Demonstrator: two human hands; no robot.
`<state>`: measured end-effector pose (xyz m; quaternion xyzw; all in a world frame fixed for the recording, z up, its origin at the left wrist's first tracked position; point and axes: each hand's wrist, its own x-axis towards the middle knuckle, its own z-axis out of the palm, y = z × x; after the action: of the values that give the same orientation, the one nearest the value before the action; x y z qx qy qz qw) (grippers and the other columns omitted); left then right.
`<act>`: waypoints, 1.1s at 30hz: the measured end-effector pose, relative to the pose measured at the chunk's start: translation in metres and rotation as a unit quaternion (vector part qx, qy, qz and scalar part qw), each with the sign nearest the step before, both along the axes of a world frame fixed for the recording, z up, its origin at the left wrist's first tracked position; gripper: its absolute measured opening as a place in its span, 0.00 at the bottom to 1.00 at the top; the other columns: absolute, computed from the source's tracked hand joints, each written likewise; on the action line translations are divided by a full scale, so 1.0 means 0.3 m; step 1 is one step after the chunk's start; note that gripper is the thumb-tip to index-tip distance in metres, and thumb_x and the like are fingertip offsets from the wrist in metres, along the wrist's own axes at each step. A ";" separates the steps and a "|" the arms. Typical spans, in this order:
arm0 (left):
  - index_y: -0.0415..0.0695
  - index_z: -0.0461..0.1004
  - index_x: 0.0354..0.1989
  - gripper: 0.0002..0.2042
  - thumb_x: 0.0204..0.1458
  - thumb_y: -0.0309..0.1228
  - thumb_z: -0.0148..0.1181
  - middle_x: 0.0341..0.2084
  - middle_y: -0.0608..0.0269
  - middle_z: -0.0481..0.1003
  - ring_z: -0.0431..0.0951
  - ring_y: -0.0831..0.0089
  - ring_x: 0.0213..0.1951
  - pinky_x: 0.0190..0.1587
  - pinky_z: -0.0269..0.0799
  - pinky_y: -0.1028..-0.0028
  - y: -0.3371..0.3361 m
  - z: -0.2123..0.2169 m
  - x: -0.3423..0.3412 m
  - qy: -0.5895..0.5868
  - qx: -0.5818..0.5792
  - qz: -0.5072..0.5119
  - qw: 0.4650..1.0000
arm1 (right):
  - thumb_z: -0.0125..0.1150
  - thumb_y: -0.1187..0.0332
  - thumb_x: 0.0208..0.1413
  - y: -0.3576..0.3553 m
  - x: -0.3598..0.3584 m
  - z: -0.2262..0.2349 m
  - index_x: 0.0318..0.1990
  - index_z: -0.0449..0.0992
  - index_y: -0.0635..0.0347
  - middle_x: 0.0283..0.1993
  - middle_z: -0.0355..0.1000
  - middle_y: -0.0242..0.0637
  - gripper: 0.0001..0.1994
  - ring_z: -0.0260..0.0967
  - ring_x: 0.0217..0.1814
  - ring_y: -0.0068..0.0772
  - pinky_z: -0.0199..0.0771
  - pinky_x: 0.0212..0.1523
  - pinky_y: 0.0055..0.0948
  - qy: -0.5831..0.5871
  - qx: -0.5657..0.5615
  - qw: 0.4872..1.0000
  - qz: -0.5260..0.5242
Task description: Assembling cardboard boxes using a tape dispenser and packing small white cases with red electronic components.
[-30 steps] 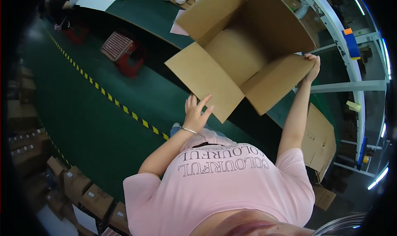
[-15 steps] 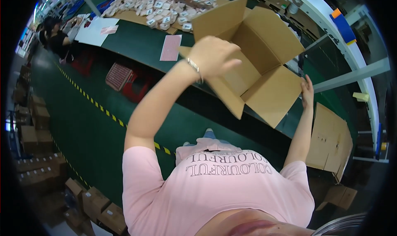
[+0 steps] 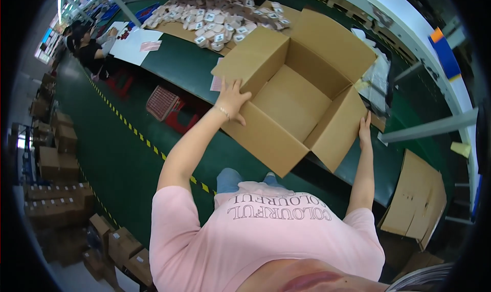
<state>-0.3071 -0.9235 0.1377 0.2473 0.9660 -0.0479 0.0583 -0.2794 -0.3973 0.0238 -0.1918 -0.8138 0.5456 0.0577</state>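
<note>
A large brown cardboard box (image 3: 294,98) stands with its top flaps spread at the edge of the dark green table, its inside bare. At its left corner, my left hand (image 3: 233,101) lies against the outside of a flap with fingers spread and thumb apart. My right hand (image 3: 364,130) rests along the outer face of the right flap, fingers stretched upward. Part of a pink striped sheet (image 3: 217,83) shows from behind the box's left side.
A heap of small pale packed pieces (image 3: 217,28) covers the table's far side. Plastic-wrapped goods (image 3: 377,84) lie right of the box. Flattened cardboard (image 3: 415,200) leans at the right. Below the table are a red crate (image 3: 162,103) and stool. A co-worker (image 3: 91,49) sits far left.
The box has tipped to show more of its inside and shifted toward me. My left hand has come down from above the box onto its left flap. My right hand stays at the right side.
</note>
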 end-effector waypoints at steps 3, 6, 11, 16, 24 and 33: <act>0.50 0.69 0.44 0.41 0.13 0.52 0.76 0.56 0.38 0.59 0.56 0.44 0.60 0.61 0.47 0.44 -0.072 -0.075 0.088 0.061 0.147 0.024 0.987 | 0.40 0.61 0.66 -0.075 -0.067 -0.094 0.69 0.48 0.51 0.68 0.53 0.47 0.25 0.49 0.70 0.47 0.53 0.64 0.38 0.026 0.141 0.989 -0.030; 0.47 0.69 0.38 0.37 0.12 0.49 0.77 0.53 0.44 0.63 0.63 0.47 0.52 0.52 0.60 0.53 -0.101 -0.187 0.124 0.124 0.294 0.066 0.946 | 0.43 0.62 0.64 -0.230 -0.099 -0.117 0.67 0.49 0.56 0.67 0.53 0.53 0.26 0.49 0.69 0.52 0.55 0.63 0.41 -0.001 0.260 0.966 0.003; 0.49 0.71 0.41 0.35 0.22 0.55 0.72 0.56 0.48 0.60 0.61 0.48 0.54 0.55 0.56 0.52 -0.143 -0.325 0.054 0.131 0.433 -0.029 0.892 | 0.52 0.69 0.55 -0.207 -0.057 -0.080 0.60 0.63 0.63 0.52 0.68 0.57 0.23 0.63 0.56 0.56 0.64 0.56 0.42 -0.073 0.404 0.912 0.017; 0.47 0.61 0.57 0.38 0.38 0.50 0.68 0.56 0.48 0.56 0.56 0.47 0.58 0.61 0.50 0.48 -0.322 -0.277 0.031 -0.043 0.555 -0.168 0.814 | 0.52 0.74 0.52 -0.294 0.122 0.254 0.54 0.69 0.63 0.55 0.66 0.53 0.20 0.61 0.59 0.54 0.60 0.60 0.43 -0.095 0.549 0.824 -0.102; 0.45 0.65 0.54 0.24 0.46 0.36 0.59 0.47 0.54 0.71 0.70 0.54 0.51 0.53 0.63 0.59 -0.875 -0.395 -0.234 -0.287 0.410 -0.178 0.847 | 0.53 0.76 0.58 -1.632 -0.004 0.597 0.47 0.72 0.61 0.49 0.69 0.39 0.10 0.66 0.54 0.35 0.65 0.55 0.31 0.121 0.335 0.933 -0.054; 0.45 0.71 0.46 0.19 0.45 0.36 0.59 0.41 0.51 0.74 0.74 0.54 0.44 0.46 0.68 0.58 -1.420 -0.504 -0.504 -0.196 0.296 0.035 0.934 | 0.61 0.70 0.50 -2.275 -0.375 0.117 0.48 0.72 0.61 0.49 0.70 0.44 0.16 0.64 0.55 0.46 0.61 0.57 0.35 0.025 0.159 0.887 0.433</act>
<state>-0.4582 -1.3494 -0.0136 0.2243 0.9139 0.2912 0.1721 -0.3917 -1.0799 0.0589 0.2048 -0.8900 0.3848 -0.1339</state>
